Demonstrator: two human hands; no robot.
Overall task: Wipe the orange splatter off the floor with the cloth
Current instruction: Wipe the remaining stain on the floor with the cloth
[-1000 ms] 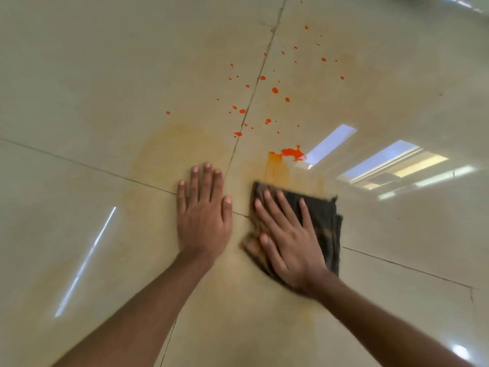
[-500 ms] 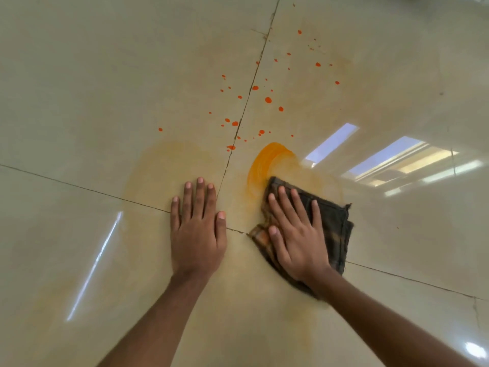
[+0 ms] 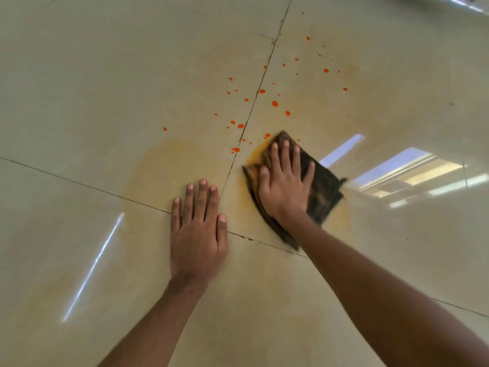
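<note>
The right hand lies flat on the cloth with fingers straight and spread. It presses the cloth to the floor and does not clench it. The left hand is also flat and released, palm on bare tile just beside the cloth, holding nothing (apparently a brace).

Change: over the last half second the cloth has been pushed forward, away from the wrist. The bright orange arc that lay ahead of the fingertips is now mostly under the cloth. Only a yellow-orange smear shows along the thumb-side edge.

Meaning: the largest blot is taken up. The orange splatter remains as separate drops beyond the fingertips, on both sides of the grout line, the nearest just beside the leading corner. Judgement: roughly midway; further forward passes are required.
</note>
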